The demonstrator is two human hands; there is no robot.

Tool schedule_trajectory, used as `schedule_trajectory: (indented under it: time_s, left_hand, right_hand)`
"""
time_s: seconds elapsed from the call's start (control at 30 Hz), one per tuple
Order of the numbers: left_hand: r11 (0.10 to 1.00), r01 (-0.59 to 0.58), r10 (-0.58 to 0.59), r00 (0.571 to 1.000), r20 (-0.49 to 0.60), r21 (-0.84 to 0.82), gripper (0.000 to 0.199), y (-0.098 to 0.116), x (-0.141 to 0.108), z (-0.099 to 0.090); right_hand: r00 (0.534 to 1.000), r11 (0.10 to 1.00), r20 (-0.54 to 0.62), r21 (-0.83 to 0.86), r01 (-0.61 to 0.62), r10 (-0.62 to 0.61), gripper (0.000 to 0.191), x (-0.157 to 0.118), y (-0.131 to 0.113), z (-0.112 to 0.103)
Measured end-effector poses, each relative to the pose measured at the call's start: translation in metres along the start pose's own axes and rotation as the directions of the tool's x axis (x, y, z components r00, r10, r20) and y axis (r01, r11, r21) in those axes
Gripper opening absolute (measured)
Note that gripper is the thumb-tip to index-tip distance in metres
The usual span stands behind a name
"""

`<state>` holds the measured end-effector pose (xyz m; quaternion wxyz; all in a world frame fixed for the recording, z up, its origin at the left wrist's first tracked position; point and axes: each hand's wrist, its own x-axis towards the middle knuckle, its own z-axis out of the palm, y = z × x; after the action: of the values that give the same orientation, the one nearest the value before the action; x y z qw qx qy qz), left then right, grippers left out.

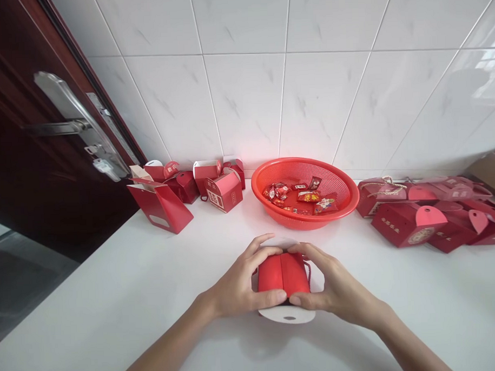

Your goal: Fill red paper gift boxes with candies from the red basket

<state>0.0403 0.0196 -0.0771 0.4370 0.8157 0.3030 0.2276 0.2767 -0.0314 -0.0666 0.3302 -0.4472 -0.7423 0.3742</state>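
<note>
"Why both hands?"
"Left hand (245,280) and right hand (342,282) grip the gift box (283,273) at opposite sides, fingers curled, probably steadying its halves."
"Where is it?"
"Over the bench (154,318), near side of the colander (303,222)."
"Its look?"
"Bright red, seamed centrally, pale flaps spread near and far."

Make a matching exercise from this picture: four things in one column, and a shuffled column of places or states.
1. plastic basket
2. wrapped packets
3. keys
4. box with red flaps

A. hanging below the door handle
B. held between left hand and right hand
C. perforated with many small holes
D. lying inside a container

Pairs: 1-C, 2-D, 3-A, 4-B
</note>
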Motion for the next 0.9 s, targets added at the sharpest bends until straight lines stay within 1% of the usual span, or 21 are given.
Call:
schedule_trajectory:
  time_s: [0.23, 0.33, 0.43, 0.6, 0.73, 0.9]
  left_hand:
    - [0.999, 0.05, -0.049, 0.999, -0.015, 0.01, 0.083, -0.001, -0.002, 0.0]
    - [0.997, 0.058, -0.057, 0.998, -0.026, 0.056, 0.081, 0.002, -0.003, 0.001]
    - [0.988, 0.039, -0.033, 0.998, -0.045, 0.15, 0.078, 0.006, -0.005, 0.001]
    - [0.968, -0.011, 0.031, 0.997, -0.075, 0.251, 0.081, 0.009, -0.008, 0.002]
    - [0.965, -0.036, 0.061, 0.994, -0.091, 0.259, 0.082, 0.009, -0.008, 0.003]
    - [0.97, -0.073, 0.095, 0.992, -0.084, 0.232, 0.081, 0.009, -0.007, 0.004]
  right_hand:
    - [1.0, 1.0, 0.007, -0.02, 0.012, -0.012, 0.064, -0.003, 0.005, -0.001]
    - [1.0, 0.999, 0.006, -0.043, 0.023, -0.023, 0.065, -0.005, 0.005, -0.001]
    - [0.999, 0.996, 0.008, -0.081, 0.042, -0.041, 0.066, -0.007, 0.005, -0.003]
    - [0.997, 0.99, 0.025, -0.115, 0.081, -0.078, 0.076, -0.007, 0.006, -0.003]
    - [0.995, 0.986, 0.021, -0.135, 0.1, -0.098, 0.076, -0.01, 0.007, -0.003]
    - [0.993, 0.983, 0.012, -0.141, 0.119, -0.118, 0.076, -0.01, 0.008, -0.005]
